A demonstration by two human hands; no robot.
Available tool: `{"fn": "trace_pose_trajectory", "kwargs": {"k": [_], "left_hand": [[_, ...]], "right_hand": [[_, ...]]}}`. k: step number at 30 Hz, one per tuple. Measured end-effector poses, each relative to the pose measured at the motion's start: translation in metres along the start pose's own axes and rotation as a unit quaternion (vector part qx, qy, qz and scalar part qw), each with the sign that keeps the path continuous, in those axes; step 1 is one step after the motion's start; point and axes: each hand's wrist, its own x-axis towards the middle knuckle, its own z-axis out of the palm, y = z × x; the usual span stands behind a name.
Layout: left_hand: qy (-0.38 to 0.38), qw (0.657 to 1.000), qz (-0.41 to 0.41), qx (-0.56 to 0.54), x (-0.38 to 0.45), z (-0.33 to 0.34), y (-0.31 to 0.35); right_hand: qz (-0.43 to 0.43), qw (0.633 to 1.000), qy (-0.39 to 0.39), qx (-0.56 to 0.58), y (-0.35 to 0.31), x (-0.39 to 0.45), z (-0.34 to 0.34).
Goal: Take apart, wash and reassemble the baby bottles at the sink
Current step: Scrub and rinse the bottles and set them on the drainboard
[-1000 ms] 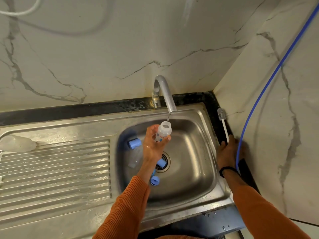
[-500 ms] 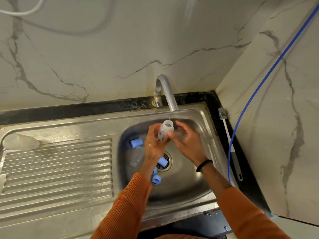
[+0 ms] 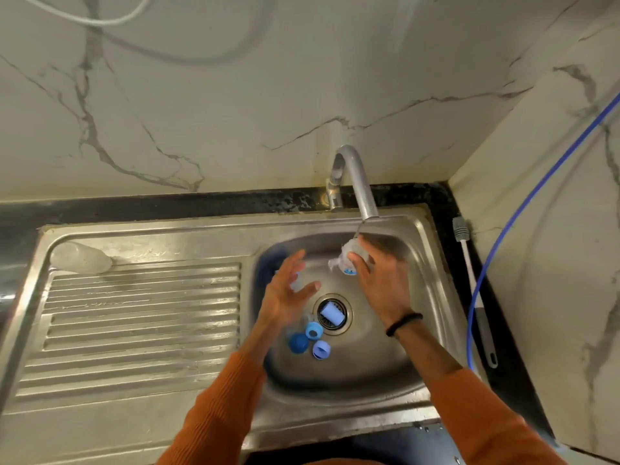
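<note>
Steel sink [image 3: 396,380] sits under your hands: right hand [image 3: 382,283] grips the clear bottle [image 3: 350,258], left hand [image 3: 285,293] spread, holding nothing.

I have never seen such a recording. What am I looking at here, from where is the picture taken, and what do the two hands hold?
There is no machine: a person in orange sleeves works with bare hands. The single picture comes from a camera worn on the head, looking down at a steel sink. The right hand holds a clear bottle under the tap, where a thin stream runs. The left hand is open and holds nothing. In the basin lie blue bottle parts: one cap sits on the drain, and three more lie beside it. Another clear bottle lies on the draining board. A bottle brush lies on the dark counter at the right, next to a blue hose.
</note>
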Motion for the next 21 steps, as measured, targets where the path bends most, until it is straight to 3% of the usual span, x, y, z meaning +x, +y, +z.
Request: {"fn": "trace_pose_trajectory", "kwargs": {"k": [5,13,16,21], "left_hand": [[-0.043,0.999,0.004,0.017,-0.011,0.007,0.001],[-0.074,0.996,0.017,0.044,-0.024,0.02,0.012],[-0.067,0.998,0.005,0.022,-0.028,0.019,0.006],[-0.069,0.996,-0.012,0.051,-0.031,0.019,0.0]], "right_hand": [[0.044,0.997,-0.044,-0.034,0.013,-0.018,-0.002],[0.012,1.0,-0.011,-0.026,0.009,-0.036,0.003],[0.029,0.997,-0.072,-0.006,0.013,-0.04,0.009],[0.079,0.992,-0.099,0.013,0.018,-0.049,0.02]]}}
